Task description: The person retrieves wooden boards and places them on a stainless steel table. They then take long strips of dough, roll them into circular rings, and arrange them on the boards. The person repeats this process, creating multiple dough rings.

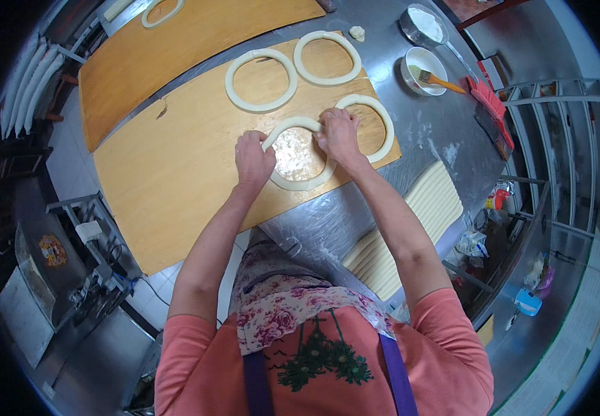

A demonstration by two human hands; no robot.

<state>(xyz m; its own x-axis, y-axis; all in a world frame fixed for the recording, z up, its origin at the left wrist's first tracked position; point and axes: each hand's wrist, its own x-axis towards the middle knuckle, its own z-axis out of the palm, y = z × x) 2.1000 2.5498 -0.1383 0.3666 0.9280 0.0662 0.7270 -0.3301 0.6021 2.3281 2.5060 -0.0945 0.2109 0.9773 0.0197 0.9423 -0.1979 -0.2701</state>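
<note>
On a floured wooden board (185,171) lies a dough ring (300,185). My left hand (255,160) grips its left side with curled fingers. The ring's upper right is pinched by my right hand (339,134), which also covers part of a neighbouring dough ring (387,125) at the board's right end. Whether it touches that neighbour I cannot tell. Behind them rest two more dough rings, one at the centre (231,83) and one farther right (354,56). Ridged strips of dough (435,192) lie near the table's front edge, partly behind my right forearm.
A second wooden board (196,39) carries another dough ring (146,16). Toward the back right stand a pan of white powder (424,25) and a bowl (412,57) with a pastry brush (443,81). A red bench brush (490,104) and a small dough lump (356,34) are on the metal table (409,135).
</note>
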